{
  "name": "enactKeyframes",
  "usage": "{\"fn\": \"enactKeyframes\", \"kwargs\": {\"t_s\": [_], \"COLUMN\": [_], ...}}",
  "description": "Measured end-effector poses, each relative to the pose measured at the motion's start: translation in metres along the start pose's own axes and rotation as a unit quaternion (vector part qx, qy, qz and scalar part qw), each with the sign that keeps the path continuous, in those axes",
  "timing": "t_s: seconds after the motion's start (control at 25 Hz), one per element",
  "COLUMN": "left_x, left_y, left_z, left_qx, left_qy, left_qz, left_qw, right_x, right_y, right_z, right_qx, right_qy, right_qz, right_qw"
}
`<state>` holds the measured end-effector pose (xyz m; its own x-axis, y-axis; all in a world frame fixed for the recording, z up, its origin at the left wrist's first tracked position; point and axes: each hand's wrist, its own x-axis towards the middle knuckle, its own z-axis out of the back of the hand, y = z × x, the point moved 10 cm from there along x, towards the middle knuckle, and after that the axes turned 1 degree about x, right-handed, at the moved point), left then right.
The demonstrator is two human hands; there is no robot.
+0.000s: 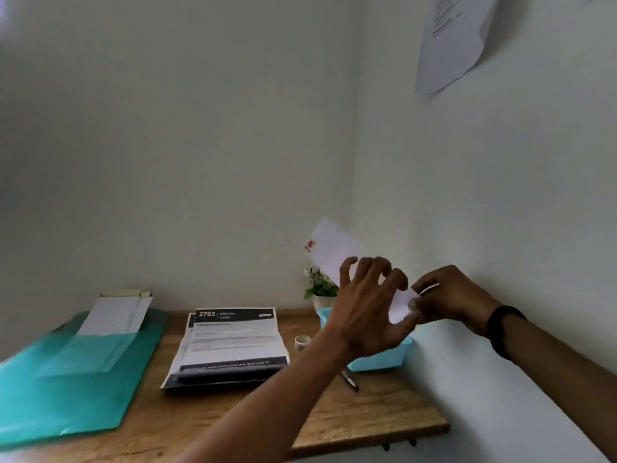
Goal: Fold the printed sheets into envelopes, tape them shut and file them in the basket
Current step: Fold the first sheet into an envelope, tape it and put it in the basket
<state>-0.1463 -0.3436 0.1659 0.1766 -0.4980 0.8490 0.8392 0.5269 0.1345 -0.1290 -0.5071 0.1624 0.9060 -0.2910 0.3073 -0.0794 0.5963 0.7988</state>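
A folded white envelope [332,250] with a small red mark near its top corner is held up in the air above the light blue basket [384,359] at the desk's right end. My left hand [365,305] is in front of the envelope with fingers spread and curled, its thumb side touching the lower end. My right hand [444,297] pinches the envelope's lower corner [402,305]. A stack of printed sheets [230,342] headed "2703" lies in the middle of the wooden desk [350,422].
A green plastic folder [66,379] with white paper tucked in it covers the desk's left side. A small clear tape roll [302,342] and a pen [350,380] lie beside the basket. A potted plant [320,285] stands in the corner behind. A paper [454,38] hangs on the right wall.
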Motion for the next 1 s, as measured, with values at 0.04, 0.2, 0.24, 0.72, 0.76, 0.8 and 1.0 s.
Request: {"fn": "enactKeyframes", "kwargs": {"t_s": [0.04,0.2,0.24,0.72,0.76,0.8,1.0], "left_x": [-0.014,-0.060,-0.067,-0.089,-0.089,-0.088,-0.074], "left_y": [-0.017,-0.045,-0.045,-0.051,-0.050,-0.049,-0.026], "left_z": [-0.013,-0.064,-0.070,-0.064,-0.065,-0.064,-0.051], "left_qx": [-0.001,0.079,0.095,0.101,0.098,0.098,0.106], "left_qy": [0.012,0.102,0.120,0.137,0.130,0.120,0.076], "left_qz": [-0.009,-0.025,-0.020,-0.017,-0.015,-0.008,0.059], "left_qw": [1.000,0.991,0.988,0.985,0.987,0.988,0.990], "right_x": [-0.005,-0.021,-0.024,-0.033,-0.031,-0.030,-0.015], "right_y": [-0.010,-0.043,-0.048,-0.082,-0.080,-0.077,-0.075], "right_z": [0.006,0.006,0.004,-0.017,-0.020,-0.022,-0.029], "right_qx": [0.022,0.039,0.036,0.017,0.015,0.018,0.036], "right_qy": [-0.013,-0.015,-0.011,0.006,0.006,0.003,-0.040], "right_qz": [-0.012,-0.051,-0.058,-0.142,-0.141,-0.139,-0.131], "right_qw": [1.000,0.998,0.998,0.990,0.990,0.990,0.990]}}
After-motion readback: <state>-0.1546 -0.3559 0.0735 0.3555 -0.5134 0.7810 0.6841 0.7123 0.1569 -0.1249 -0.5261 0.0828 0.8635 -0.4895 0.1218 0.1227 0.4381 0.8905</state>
